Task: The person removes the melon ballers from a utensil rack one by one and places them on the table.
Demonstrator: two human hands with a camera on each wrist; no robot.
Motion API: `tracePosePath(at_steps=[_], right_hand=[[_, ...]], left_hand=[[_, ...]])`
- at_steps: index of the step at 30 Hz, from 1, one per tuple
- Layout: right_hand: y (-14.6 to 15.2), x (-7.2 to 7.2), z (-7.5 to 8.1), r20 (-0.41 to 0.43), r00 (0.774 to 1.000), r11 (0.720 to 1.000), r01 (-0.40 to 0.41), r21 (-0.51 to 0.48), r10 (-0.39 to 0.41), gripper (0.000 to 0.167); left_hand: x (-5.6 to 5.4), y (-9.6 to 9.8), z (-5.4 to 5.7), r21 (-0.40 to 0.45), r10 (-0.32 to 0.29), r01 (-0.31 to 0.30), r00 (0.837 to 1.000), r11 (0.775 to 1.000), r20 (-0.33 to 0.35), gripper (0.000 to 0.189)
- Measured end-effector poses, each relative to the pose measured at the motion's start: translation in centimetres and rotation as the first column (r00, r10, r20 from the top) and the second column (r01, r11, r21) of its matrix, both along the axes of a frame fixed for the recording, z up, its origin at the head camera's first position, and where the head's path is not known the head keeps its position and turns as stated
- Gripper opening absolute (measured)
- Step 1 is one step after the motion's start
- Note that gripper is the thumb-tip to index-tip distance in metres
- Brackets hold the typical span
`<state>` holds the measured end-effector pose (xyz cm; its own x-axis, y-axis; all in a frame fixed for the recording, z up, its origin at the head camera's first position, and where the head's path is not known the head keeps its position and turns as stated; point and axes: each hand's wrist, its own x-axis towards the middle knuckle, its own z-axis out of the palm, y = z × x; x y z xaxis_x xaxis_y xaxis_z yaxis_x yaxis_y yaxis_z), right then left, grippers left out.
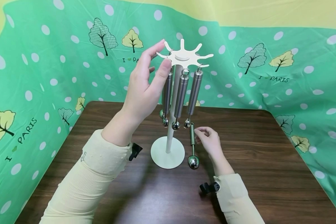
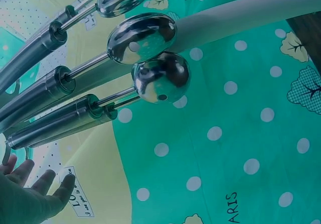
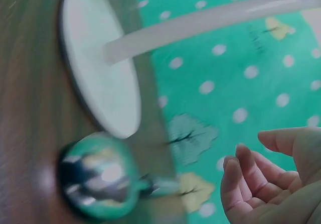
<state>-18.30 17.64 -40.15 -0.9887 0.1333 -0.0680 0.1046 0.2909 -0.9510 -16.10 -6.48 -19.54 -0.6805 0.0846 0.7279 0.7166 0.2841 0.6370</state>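
Observation:
A white rack [image 1: 182, 57] with radiating arms stands upright on a round base [image 1: 168, 152]. Several steel scoops [image 1: 181, 93] with cylindrical handles hang from its arms; their rounded, shiny bowls [image 2: 143, 38] fill the upper left wrist view. My left hand [image 1: 145, 84] is at the rack's left side, thumb and fingers extended about its arms; firm contact cannot be made out. Another scoop [image 1: 193, 161] lies on the table right of the base, bowl towards me. Beside its handle is my right hand [image 1: 210, 141], fingers loosely bent, with nothing between them in the right wrist view.
A dark wooden table [image 1: 254, 174] carries the rack. Behind and at the sides hangs a green cloth [image 1: 226, 90] with white dots and printed trees. The rack's pole [image 3: 200, 28] rises between the two hands.

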Motion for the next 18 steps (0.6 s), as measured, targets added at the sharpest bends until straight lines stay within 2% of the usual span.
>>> tracePosePath(at_steps=[6, 12, 18], right_hand=[[-0.9, 1.0, 2.8, -0.11, 0.994, 0.995, -0.014, -0.103, 0.003, 0.027], [-1.8, 2.2, 5.2, -0.199, 0.98, 0.976, -0.016, -0.215, -0.027, 0.019], [-2.3, 3.1, 7.3, -0.299, 0.954, 0.97, -0.067, -0.235, -0.006, 0.012]], left_hand=[[0.1, 0.1, 0.0, 0.003, -0.006, 0.006, 1.0, 1.0, 0.017, 0.044], [0.2, 0.2, 0.0, 0.023, -0.02, 0.02, 1.0, 1.0, 0.008, 0.042], [0.3, 0.2, 0.1, 0.023, -0.013, 0.013, 1.0, 1.0, 0.017, 0.04]])
